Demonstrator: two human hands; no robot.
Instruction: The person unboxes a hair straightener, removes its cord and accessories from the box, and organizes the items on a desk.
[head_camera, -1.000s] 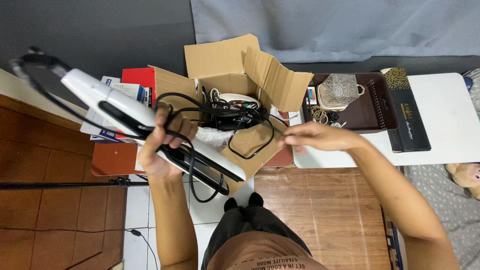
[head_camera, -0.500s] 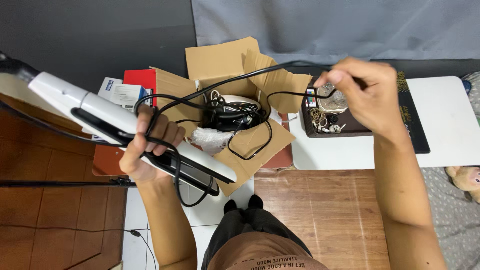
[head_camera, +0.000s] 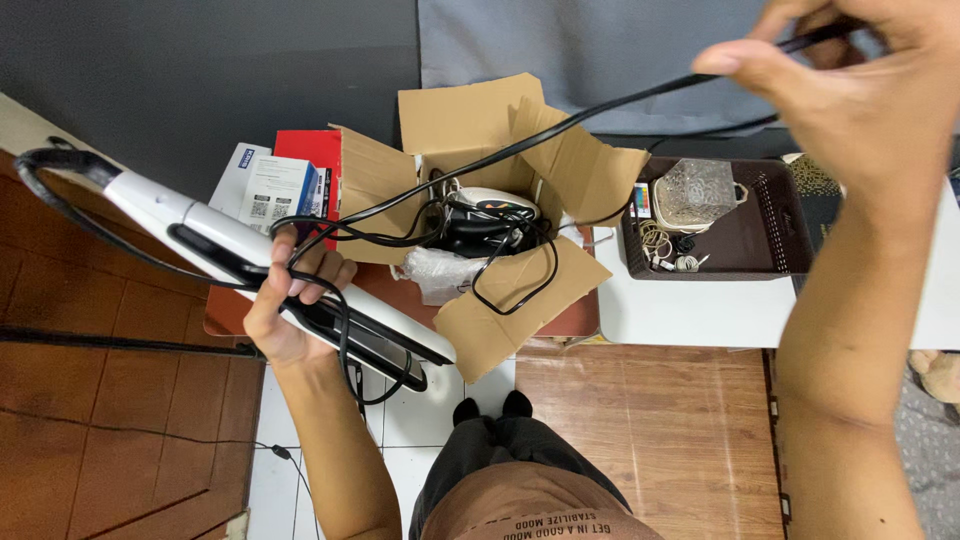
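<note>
My left hand (head_camera: 288, 300) grips a white and black hair straightener (head_camera: 200, 235) around its middle, holding it level above the floor at the left. Its black cord (head_camera: 560, 125) runs up and to the right, stretched taut to my right hand (head_camera: 850, 90), which pinches it high at the top right corner. More loops of cord hang around my left hand and trail into the open cardboard box (head_camera: 500, 300) on the small table. The box holds tangled black cables and a white device (head_camera: 485, 203).
A brown plastic tray (head_camera: 760, 250) with a glass jar (head_camera: 697, 192) and small items sits on the white table (head_camera: 680, 315) at the right. White and red boxes (head_camera: 275, 185) lie left of the cardboard box. A thin black pole (head_camera: 120, 342) crosses the floor at the left.
My right hand took hold of the cord near the box and pulled it up and to the right until taut. My left hand keeps hold of the straightener.
</note>
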